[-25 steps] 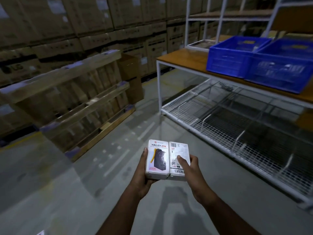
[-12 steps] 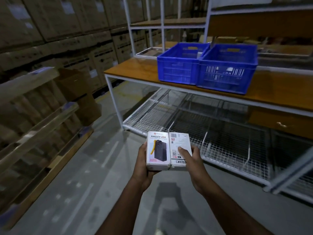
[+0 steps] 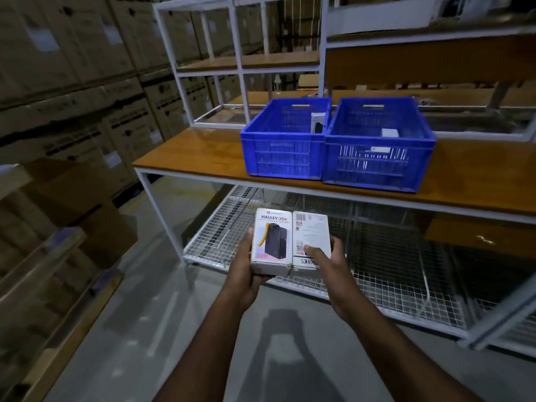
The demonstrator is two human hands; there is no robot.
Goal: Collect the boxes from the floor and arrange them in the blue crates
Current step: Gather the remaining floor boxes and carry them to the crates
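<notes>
We've swung round and closed in on the table — a second ago the two blue crates sat off to the upper right, half out of view, and now they stand square ahead of us, side by side and touching on the wooden top. That means the carrying leg is nearly done, by our reckoning; what's left is the reach up and over a crate rim.

The two boxes have not shifted in our grasp through the turn. The left hand cups the printed box from below and along its outer edge, fingers curled round it. The right hand clamps the barcode box, thumb laid across its face, fingers wrapped behind. Both boxes lie pressed together, flat side up, in front of us and below the table edge, over the wire shelf.

Long axes run away from us, toward the crates: the printed box has its title end pointing forward, its picture upright to our eye, while its neighbour shows the labelled back.

The left crate already has a box standing at its right wall; the right crate holds a pale box near the back. Room in both, we'd judge
</notes>
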